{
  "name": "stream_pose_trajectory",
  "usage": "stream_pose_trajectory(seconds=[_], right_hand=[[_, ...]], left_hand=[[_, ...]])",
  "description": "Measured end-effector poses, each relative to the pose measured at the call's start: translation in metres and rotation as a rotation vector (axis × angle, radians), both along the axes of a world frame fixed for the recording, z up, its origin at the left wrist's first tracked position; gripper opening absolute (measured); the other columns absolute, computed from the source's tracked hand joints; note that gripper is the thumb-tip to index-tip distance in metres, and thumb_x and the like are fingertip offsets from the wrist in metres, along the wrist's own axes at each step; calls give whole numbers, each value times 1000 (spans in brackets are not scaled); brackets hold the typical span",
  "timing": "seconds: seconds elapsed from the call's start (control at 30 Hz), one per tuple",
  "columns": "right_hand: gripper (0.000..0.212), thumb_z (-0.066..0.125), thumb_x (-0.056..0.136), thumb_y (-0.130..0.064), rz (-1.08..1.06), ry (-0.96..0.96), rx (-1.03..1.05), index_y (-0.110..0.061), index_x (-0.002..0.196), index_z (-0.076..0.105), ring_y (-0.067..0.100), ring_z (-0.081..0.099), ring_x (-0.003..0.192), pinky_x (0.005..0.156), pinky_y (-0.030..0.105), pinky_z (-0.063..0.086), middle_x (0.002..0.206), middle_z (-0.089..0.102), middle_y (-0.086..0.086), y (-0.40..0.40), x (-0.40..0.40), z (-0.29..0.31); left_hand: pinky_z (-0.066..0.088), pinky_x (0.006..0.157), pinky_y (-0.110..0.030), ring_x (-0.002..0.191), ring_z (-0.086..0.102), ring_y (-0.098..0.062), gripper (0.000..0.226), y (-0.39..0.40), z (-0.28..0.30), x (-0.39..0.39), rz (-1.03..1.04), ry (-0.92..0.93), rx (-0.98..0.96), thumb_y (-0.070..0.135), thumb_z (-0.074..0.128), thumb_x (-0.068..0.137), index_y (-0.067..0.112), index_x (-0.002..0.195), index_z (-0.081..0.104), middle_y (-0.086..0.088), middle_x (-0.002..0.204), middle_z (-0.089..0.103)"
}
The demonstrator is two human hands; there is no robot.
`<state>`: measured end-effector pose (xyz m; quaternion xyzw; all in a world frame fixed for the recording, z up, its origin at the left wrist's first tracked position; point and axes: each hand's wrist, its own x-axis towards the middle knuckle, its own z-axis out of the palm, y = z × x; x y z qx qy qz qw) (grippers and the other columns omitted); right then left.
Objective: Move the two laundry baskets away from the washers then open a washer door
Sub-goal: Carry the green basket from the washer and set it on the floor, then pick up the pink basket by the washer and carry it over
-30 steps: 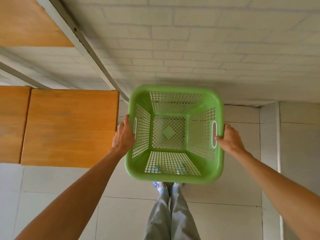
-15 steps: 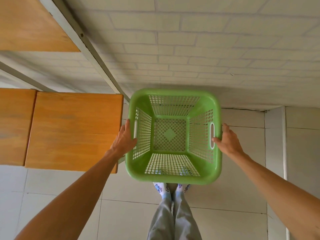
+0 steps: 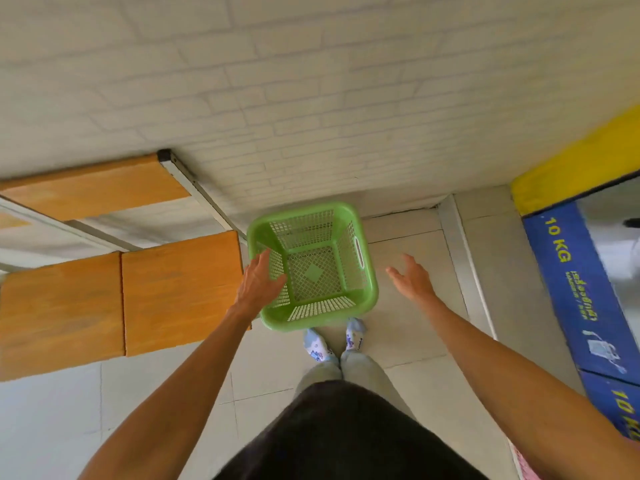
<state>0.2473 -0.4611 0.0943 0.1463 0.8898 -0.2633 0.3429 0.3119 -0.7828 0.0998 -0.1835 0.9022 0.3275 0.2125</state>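
Observation:
An empty green laundry basket (image 3: 313, 268) stands on the tiled floor against the white brick wall, just ahead of my feet. My left hand (image 3: 258, 284) hovers over the basket's left rim, fingers spread and holding nothing. To the right of the basket my right hand (image 3: 410, 280) is open, apart from it. At the far right edge a washer (image 3: 585, 271) shows, its blue panel marked "10 KG" under a yellow band; its door is out of view. Only this one basket is visible.
A wooden bench (image 3: 121, 299) with orange slats stands left of the basket, almost touching it, with a wooden shelf (image 3: 93, 188) above on a metal frame. A raised white floor strip (image 3: 460, 258) runs between basket and washer. My feet (image 3: 334, 341) stand close behind the basket.
Both hands let go of the basket's handles; it now rests on the floor by the wall. My view has pulled back and swung right, bringing the washer into sight.

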Motion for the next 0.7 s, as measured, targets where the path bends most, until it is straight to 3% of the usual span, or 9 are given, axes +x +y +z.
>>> stream_pose_trajectory(seconds=[0.1,0.4,0.7], right_hand=[[69,53,102,-34,-89,48,4,-3,157,26,37,39,143,114,42,36,155,38,23,34,31,37],[63,46,104,-38,-305,154,132,-9,157,27,33,34,146,117,44,33,159,31,17,162,152,82],[63,45,104,-42,-609,204,223,-13,157,29,36,38,142,114,46,35,160,29,14,304,307,99]], left_hand=[[37,112,-52,141,37,-36,79,34,34,-7,-118,48,7,28,67,91,10,156,25,-20,154,36],[32,115,-57,147,28,-34,82,158,76,-19,-593,67,-82,41,63,92,14,157,20,-13,161,27],[30,116,-43,143,33,-33,78,376,92,39,-900,112,-1,33,66,91,12,155,26,-14,157,32]])
